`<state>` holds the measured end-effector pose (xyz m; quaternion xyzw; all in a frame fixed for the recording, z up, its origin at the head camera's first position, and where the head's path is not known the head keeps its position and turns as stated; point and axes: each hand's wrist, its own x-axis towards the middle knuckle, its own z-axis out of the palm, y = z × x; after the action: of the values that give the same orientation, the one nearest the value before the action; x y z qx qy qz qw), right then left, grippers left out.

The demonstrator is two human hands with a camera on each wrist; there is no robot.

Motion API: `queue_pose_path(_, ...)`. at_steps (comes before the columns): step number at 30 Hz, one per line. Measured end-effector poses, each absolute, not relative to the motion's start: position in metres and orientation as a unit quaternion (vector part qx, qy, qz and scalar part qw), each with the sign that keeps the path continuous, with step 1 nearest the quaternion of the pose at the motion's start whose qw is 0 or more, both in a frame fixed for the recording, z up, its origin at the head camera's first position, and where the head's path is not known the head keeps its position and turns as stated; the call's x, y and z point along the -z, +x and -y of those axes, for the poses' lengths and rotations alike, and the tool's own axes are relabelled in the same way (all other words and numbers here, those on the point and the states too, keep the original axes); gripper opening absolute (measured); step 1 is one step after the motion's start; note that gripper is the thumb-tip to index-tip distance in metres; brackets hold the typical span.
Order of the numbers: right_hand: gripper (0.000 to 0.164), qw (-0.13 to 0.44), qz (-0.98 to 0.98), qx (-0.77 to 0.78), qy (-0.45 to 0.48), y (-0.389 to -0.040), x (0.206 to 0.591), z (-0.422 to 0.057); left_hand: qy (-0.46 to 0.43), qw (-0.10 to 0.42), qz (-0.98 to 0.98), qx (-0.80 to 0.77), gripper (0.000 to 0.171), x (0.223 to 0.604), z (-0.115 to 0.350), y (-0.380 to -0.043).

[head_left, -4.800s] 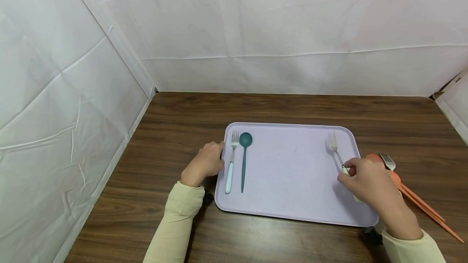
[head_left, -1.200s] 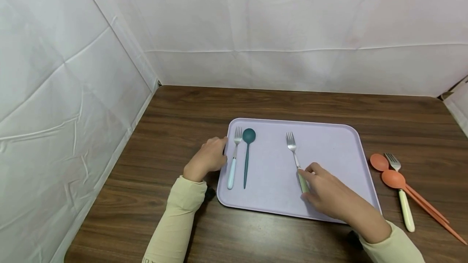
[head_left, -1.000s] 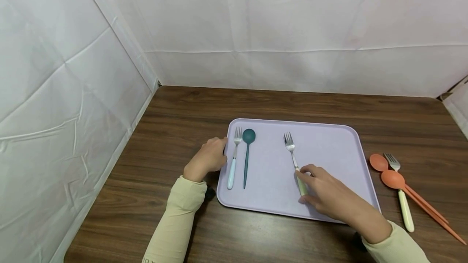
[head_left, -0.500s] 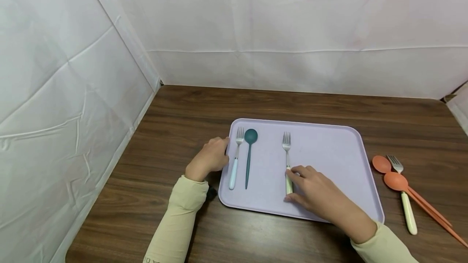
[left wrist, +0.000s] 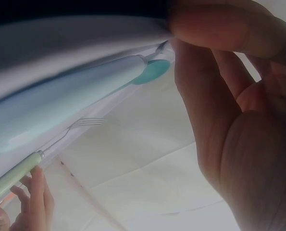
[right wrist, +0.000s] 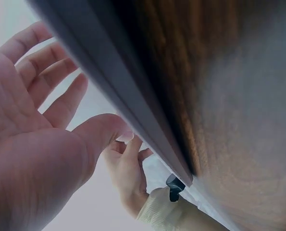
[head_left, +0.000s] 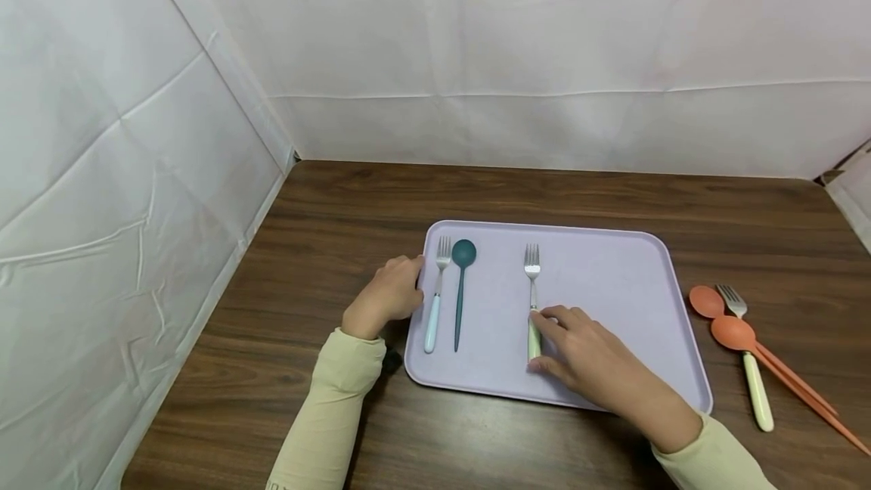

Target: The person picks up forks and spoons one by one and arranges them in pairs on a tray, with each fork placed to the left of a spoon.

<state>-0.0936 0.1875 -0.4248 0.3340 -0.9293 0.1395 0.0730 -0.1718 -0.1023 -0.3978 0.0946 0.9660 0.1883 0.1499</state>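
Observation:
A lilac tray (head_left: 612,301) lies on the table, its left rim gripped by my left hand (head_left: 386,295); in the left wrist view the thumb and fingers (left wrist: 195,86) meet at that edge. A fork with a pale green handle (head_left: 532,271) lies upright in the middle of the tray. My right hand (head_left: 585,350) touches its handle, index fingertip near the top, thumb near the lower end. In the right wrist view the right fingers (right wrist: 51,72) are spread and relaxed. Near the tray's left rim lie a light-blue-handled fork (head_left: 433,316) and a dark green spoon (head_left: 464,253).
Right of the tray, two orange spoons (head_left: 733,333) and another green-handled fork (head_left: 757,392) lie crossed on the brown wooden table (head_left: 327,218). White cloth walls (head_left: 544,36) stand behind and at the left.
The right hand has brought the green-handled fork from the tray's right side leftward to its middle and turned it from slanted to straight. The left hand has stayed at the tray's rim.

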Motion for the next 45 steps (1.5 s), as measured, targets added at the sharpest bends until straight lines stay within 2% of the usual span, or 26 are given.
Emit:
queue_pose_path(14,0.058,0.082,0.931,-0.154,0.320,-0.092,0.421,-0.205,0.094,0.152,-0.966,-0.190,0.057,0.397,0.102,-0.171)
queue_pose_path(32,0.051,0.129,0.926,-0.158,0.317,-0.088,0.418,-0.217,0.099,0.147,-0.965,-0.194,0.057,0.399,0.102,-0.172)
queue_pose_path(45,0.046,0.132,0.927,-0.163,0.310,-0.085,0.418,-0.227,0.096,0.147,-0.966,-0.192,0.056,0.399,0.102,-0.171)
